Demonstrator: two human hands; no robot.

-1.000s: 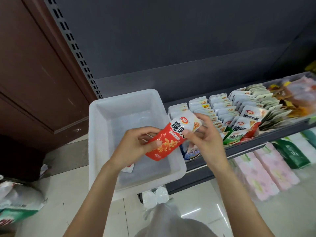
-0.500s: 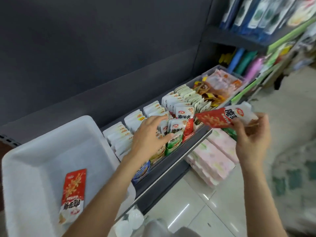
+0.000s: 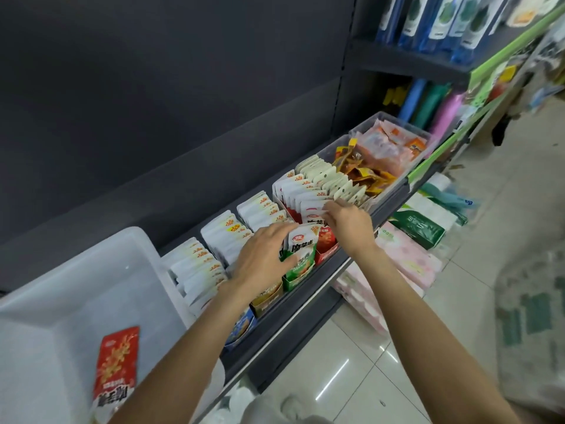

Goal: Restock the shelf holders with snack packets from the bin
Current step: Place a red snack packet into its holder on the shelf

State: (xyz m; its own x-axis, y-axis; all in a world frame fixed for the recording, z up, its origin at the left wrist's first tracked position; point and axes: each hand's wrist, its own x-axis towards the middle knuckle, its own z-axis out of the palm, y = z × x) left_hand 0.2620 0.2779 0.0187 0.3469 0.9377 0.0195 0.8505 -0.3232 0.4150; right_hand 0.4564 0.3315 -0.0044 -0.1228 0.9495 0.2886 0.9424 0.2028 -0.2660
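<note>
On the shelf, head view. Item: red packet (image 3: 315, 211), pinched at its top edge by my right hand (image 3: 348, 224), partly seated in the red holder (image 3: 325, 250). Item: green packet (image 3: 299, 252), front of its row; my left hand (image 3: 263, 255) lies over the rows beside it, fingers relaxed and touching the packet tops, gripping nothing that I can see. Item: bin (image 3: 76, 270) at left, one red packet (image 3: 117, 367) flat on its floor. Method, my judgement: steady neighbouring rows with the left, slide the pinched packet straight down behind the front one, face outward, release only once upright.
</note>
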